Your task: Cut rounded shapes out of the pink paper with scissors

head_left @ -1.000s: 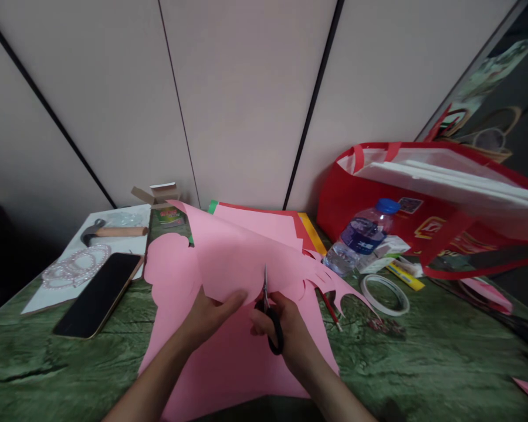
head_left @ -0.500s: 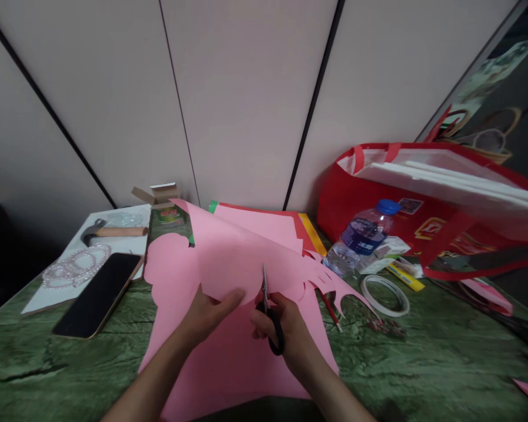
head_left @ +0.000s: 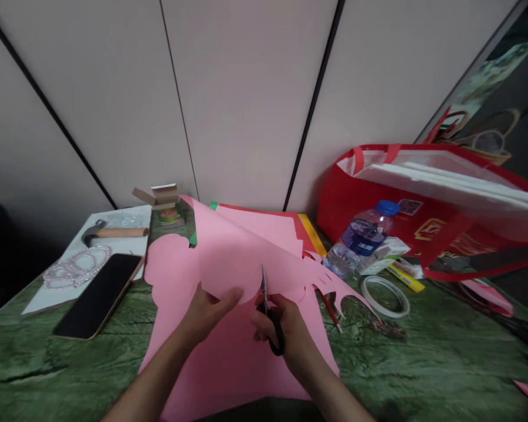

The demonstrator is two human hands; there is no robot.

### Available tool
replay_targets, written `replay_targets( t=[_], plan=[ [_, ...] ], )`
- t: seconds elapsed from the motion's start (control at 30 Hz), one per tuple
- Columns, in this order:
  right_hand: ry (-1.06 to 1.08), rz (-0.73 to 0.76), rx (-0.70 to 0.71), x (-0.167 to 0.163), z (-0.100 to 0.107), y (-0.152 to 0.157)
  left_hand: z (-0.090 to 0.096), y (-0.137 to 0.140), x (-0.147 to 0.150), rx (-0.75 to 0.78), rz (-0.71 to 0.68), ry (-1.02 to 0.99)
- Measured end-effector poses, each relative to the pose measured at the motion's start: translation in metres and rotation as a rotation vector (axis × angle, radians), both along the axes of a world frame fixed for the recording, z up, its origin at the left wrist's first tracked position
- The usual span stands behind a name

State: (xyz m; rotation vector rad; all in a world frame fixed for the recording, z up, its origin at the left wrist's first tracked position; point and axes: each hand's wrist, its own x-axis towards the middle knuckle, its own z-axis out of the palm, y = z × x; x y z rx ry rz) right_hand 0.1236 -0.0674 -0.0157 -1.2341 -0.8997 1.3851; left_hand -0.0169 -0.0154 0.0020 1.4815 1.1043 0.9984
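A raised pink paper sheet (head_left: 229,252) slants across the middle, its lower edge pinched by my left hand (head_left: 211,310), thumb on top. My right hand (head_left: 284,328) grips black-handled scissors (head_left: 264,287), whose blades point away from me at the paper's edge and look nearly closed. Ragged cut strips of the sheet trail off to the right. Beneath both hands lies more pink paper (head_left: 242,369), and a pink cut-out with a wavy outline (head_left: 169,264) shows at the left.
At left are a phone (head_left: 99,296), a hammer (head_left: 118,232), beads (head_left: 77,266) and a small open box (head_left: 167,211). Rightward stand a water bottle (head_left: 361,237), a tape roll (head_left: 385,296), a red pencil (head_left: 332,313) and a large red bag (head_left: 378,176). A wall closes off the back.
The raised sheet's upper left corner has shifted slightly to the right. Both hands and the scissors stay almost in place.
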Motion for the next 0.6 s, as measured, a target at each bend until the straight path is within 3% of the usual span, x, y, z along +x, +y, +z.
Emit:
replay_targets(
  t=[0.27, 0.6],
  plan=[
    [-0.042, -0.004, -0.054, -0.001, 0.006, 0.000, -0.006, 0.004, -0.001, 0.026, 0.019, -0.006],
    [-0.046, -0.004, -0.019, -0.001, 0.000, 0.001, -0.011, 0.004, -0.004, 0.052, 0.019, -0.027]
  ],
)
